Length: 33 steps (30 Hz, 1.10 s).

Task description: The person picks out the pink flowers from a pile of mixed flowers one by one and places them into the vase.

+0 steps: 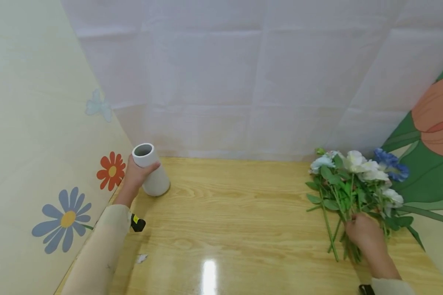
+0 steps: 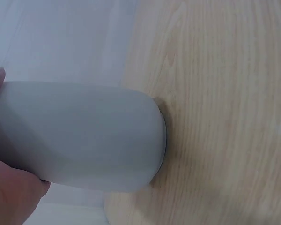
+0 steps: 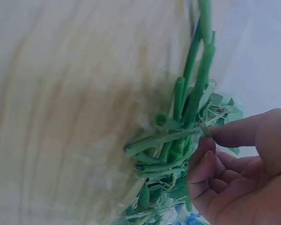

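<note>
Crowding stems surround one the right hand pinches; left grips vase near wall.

Vase: top cut off in left wrist view.

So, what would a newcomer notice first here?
Probably the bunch of white and blue flowers on the right of the table, a stem pinched in the right hand. Next, the white vase on the left, gripped by the left hand, and the large orange printed bloom, far right.
</note>
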{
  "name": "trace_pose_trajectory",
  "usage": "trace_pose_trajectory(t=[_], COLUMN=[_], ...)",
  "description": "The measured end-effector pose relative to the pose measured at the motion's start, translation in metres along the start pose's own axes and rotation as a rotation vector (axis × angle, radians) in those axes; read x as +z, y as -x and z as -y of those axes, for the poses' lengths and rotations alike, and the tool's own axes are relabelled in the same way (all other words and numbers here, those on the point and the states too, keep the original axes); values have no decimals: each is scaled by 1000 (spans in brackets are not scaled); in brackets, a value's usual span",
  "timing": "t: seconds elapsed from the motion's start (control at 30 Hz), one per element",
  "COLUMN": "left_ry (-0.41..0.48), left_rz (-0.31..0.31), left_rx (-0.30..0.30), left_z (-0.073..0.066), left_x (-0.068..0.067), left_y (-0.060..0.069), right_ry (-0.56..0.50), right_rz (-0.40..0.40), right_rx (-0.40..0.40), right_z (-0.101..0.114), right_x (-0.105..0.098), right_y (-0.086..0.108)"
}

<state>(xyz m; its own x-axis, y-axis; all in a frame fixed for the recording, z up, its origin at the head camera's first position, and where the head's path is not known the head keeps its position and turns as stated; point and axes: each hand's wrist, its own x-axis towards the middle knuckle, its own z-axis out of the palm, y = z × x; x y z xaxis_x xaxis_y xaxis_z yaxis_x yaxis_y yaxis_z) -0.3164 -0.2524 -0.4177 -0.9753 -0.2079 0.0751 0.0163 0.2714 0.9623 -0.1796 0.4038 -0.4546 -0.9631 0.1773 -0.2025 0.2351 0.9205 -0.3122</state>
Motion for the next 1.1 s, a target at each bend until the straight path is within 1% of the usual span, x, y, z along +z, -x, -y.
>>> trace_pose_trajectory(t=[0.07,0.17,0.33,0.5,0.6,0.73,0.93,1.1], left_ry=[-3,8,18,39,52,45,52,53], left_rz=[-3,1,13,21,29,45,64,71], left_rx=[-8,-13,21,49,36,13,30,22], left_z=[0,0,1,0,1,0,-1,-1], left_x=[3,7,12,15,17,20,24,27], left_y=[4,9,16,24,28,33,39,43], right_ry=[-14,-36,-60,-52,-57,-56,-55,-56], right_rz=[2,-26,-53,-91,-115,-146,-133,-106], right_rx=[15,22,-16,-83,-134,-189,-224,-244], right_z=[1,6,17,30,40,55,74,88], right_x=[-3,-6,-11,-7,-3,2,11,20], right_y=[2,5,10,10,9,11,10,8])
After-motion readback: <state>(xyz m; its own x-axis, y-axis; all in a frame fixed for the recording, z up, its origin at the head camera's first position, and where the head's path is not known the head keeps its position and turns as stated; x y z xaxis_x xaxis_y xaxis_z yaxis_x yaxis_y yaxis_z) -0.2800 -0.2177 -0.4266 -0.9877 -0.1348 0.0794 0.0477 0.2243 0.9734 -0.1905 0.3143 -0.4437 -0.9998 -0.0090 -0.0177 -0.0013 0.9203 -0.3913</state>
